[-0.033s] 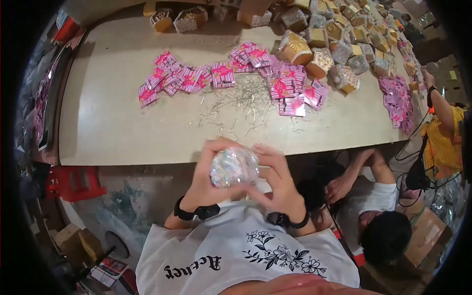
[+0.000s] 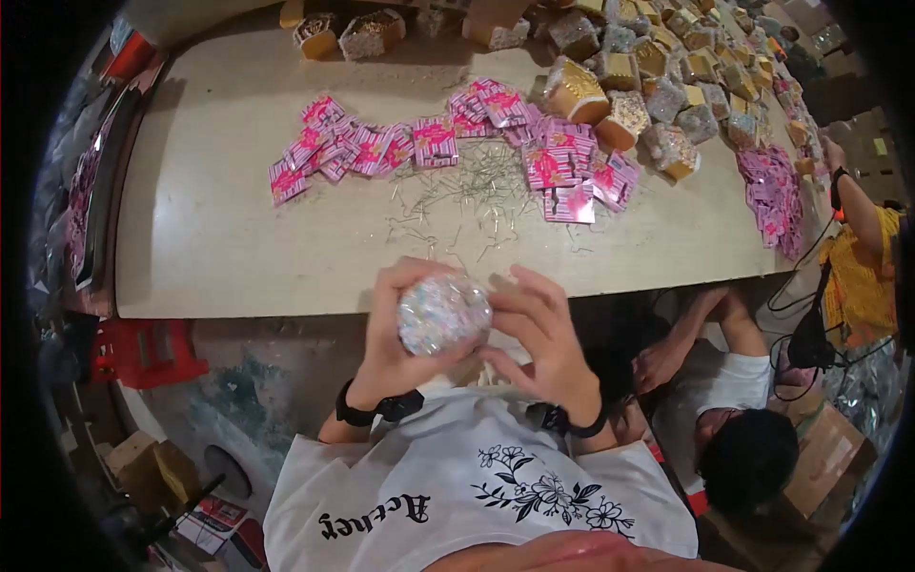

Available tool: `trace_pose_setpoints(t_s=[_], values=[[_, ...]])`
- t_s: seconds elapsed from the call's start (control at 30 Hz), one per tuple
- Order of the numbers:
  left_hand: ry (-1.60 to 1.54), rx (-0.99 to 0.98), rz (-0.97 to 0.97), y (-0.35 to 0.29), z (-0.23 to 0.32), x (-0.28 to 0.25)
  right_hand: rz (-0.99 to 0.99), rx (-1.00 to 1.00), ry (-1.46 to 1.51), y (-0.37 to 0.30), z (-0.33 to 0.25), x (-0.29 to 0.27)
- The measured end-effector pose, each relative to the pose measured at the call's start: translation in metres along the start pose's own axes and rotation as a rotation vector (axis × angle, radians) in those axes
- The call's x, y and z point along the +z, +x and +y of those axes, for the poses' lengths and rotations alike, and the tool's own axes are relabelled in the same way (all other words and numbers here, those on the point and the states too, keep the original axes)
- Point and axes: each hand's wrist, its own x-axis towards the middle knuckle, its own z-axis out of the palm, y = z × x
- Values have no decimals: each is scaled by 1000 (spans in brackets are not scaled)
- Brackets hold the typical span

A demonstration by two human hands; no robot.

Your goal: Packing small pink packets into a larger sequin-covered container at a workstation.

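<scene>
My left hand (image 2: 386, 324) is closed around a shiny, roundish ornament (image 2: 443, 315) covered in clear, iridescent glitter, held just off the table's near edge. Its fingers wrap over the far side and the thumb lies along the near side. At the ornament's right, my right hand (image 2: 543, 334) has its fingers and thumb spread. Its fingertips are close to the glittery surface; whether they touch it is hard to see. Beyond my hands, thin bent wire hooks (image 2: 486, 186) lie scattered on the table (image 2: 238, 248). Pink striped cards (image 2: 436, 143) form a loose row behind and beside them.
Many gold and glittery ornaments (image 2: 624, 119) crowd the table's far right. Another pile of pink cards (image 2: 770, 200) lies near the right edge. A co-worker in white (image 2: 734, 381) sits low at my right, with another person's arm (image 2: 858, 210) beyond. A red stool (image 2: 148, 353) stands at left.
The ornament and my left hand have shifted slightly left. My right hand has drawn a little to the right, away from the ornament, with its fingers more spread.
</scene>
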Motion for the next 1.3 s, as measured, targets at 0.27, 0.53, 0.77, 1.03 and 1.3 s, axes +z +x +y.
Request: trace_pose_setpoints(t_s=[0.27,0.53,0.77,1.03,1.3], values=[[407,-3,484,6,-1,-33,-151,94,-421,7,21,-19],[982,80,446,9,9,-43,-115,20,-426,3,29,-3],[1209,257,674,13,10,-40,116,-151,-213,-10,42,1],[911,419,224,19,-5,7,262,-125,120,-17,46,4],[1044,287,79,31,-11,17,955,496,470,7,59,-40]])
